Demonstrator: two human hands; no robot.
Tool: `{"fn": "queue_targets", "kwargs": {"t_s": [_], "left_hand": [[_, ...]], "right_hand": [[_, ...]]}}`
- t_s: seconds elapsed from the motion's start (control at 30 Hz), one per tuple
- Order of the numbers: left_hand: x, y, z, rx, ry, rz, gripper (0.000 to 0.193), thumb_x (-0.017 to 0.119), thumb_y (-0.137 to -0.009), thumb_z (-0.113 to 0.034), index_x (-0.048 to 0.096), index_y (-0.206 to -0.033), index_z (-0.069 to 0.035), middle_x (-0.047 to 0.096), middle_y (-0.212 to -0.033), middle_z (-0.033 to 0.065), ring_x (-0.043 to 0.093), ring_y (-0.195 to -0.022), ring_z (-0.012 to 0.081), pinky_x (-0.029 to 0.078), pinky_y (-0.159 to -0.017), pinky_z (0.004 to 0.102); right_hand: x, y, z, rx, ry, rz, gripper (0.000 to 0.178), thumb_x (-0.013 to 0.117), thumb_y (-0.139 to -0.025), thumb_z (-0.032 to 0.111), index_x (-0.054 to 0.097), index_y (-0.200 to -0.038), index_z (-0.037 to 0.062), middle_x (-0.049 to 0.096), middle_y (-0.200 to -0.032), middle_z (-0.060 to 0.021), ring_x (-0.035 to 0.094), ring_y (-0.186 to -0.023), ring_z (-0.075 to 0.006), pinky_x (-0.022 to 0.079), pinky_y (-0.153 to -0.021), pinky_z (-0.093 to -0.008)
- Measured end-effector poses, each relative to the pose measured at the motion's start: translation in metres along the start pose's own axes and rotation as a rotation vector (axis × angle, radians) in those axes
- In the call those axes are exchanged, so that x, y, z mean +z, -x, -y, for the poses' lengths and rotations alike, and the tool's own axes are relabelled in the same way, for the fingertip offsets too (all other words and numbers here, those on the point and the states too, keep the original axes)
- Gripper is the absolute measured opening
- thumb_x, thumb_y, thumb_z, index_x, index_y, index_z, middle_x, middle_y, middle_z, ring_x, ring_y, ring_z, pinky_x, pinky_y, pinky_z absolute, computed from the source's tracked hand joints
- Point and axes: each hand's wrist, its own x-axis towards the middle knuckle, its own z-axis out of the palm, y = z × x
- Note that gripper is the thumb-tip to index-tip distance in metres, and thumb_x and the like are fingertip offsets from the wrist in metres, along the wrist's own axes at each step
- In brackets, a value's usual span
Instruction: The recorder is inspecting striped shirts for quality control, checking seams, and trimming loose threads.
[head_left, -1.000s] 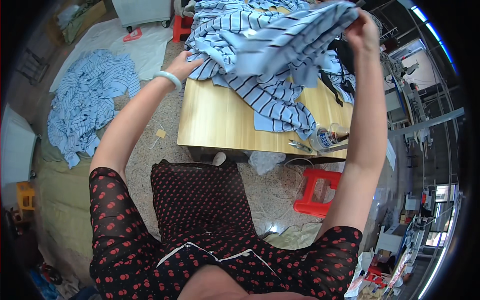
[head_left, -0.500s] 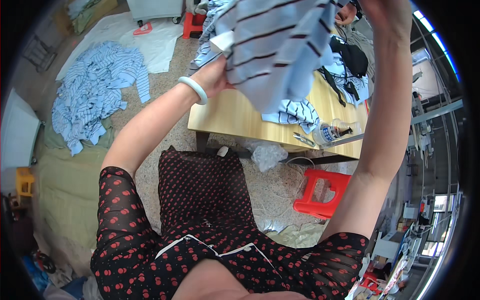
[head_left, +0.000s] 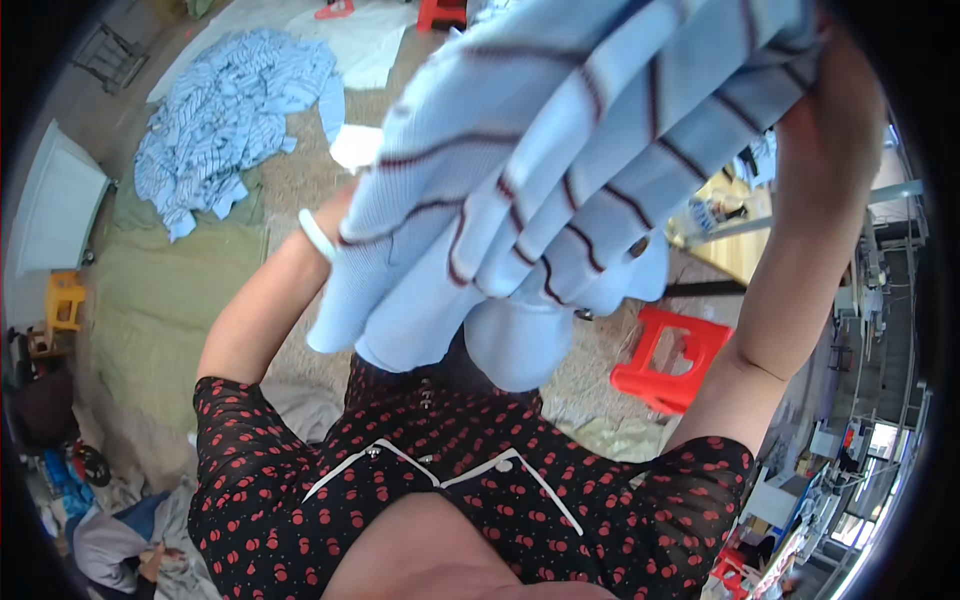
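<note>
A light blue knit garment with dark stripes hangs in loose folds between my raised hands, its lower edge in front of my dress. At its left side is my left hand, with a pale bracelet at the wrist; the fingers are behind the cloth, closed on its edge. A white tag sticks out beside that hand. My right hand, high at the right, grips the other end of the garment; its fingertips are hidden in the folds. The cloth covers most of the table.
A heap of similar striped garments lies on sheets on the floor at left. A red stool stands at right below the wooden table, where a clear bottle stands. A yellow stool is far left.
The garment has come from over the table toward me and now spreads wide between my hands. My left hand has moved left and slightly down, and the view has turned.
</note>
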Motion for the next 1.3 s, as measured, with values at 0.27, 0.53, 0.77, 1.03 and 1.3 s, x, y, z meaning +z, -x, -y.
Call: {"fn": "queue_targets", "kwargs": {"t_s": [0.27,0.53,0.77,1.03,1.3], "left_hand": [[-0.027,0.120,0.150,-0.638,0.164,-0.068,0.053,0.062,-0.078,-0.024,0.041,-0.121,-0.004,0.049,-0.117,0.0096,0.052,-0.100,0.0175,0.044,-0.085,0.0312],[-0.063,0.166,0.198,-0.821,-0.552,-0.356,0.051,0.048,-0.083,-0.039,0.048,-0.112,0.003,0.057,-0.101,0.0111,0.053,-0.089,0.0156,0.044,-0.075,0.0284],[-0.072,0.163,0.218,-0.632,-0.679,-0.277,0.046,0.046,-0.084,-0.036,0.050,-0.110,0.002,0.058,-0.101,0.0136,0.053,-0.089,0.0176,0.042,-0.078,0.0293],[-0.050,0.145,0.201,0.182,-1.369,-0.840,0.027,0.053,-0.079,-0.024,0.051,-0.092,0.000,0.050,-0.088,0.0164,0.049,-0.083,0.0306,0.039,-0.074,0.0360],[-0.007,0.071,0.223,0.382,-1.832,-0.518,0.032,0.064,-0.065,-0.020,0.052,-0.088,-0.002,0.048,-0.090,0.0145,0.047,-0.084,0.0308,0.037,-0.076,0.0385]], "right_hand": [[-0.044,0.119,-0.086,0.745,0.165,0.389,0.012,0.051,-0.080,0.009,0.057,-0.088,0.0023,0.058,-0.078,-0.0015,0.053,-0.068,-0.0088,0.042,-0.063,-0.0200],[-0.087,0.216,-0.244,0.578,0.627,0.655,0.029,0.061,-0.074,0.021,0.056,-0.097,0.0038,0.059,-0.086,-0.0052,0.053,-0.074,-0.0133,0.044,-0.068,-0.0256],[-0.117,0.295,-0.268,0.401,0.798,0.586,0.047,0.063,-0.069,0.011,0.046,-0.112,0.0066,0.048,-0.111,-0.0136,0.055,-0.079,-0.0212,0.045,-0.073,-0.0315],[-0.142,0.300,-0.289,0.738,0.974,0.495,0.040,0.065,-0.065,0.016,0.051,-0.101,0.0043,0.056,-0.094,-0.0156,0.055,-0.080,-0.0255,0.042,-0.077,-0.0348],[-0.134,0.283,-0.211,0.374,0.845,0.231,0.024,0.058,-0.067,0.000,0.053,-0.090,0.0030,0.057,-0.081,-0.0081,0.054,-0.072,-0.0146,0.043,-0.064,-0.0240]]}}
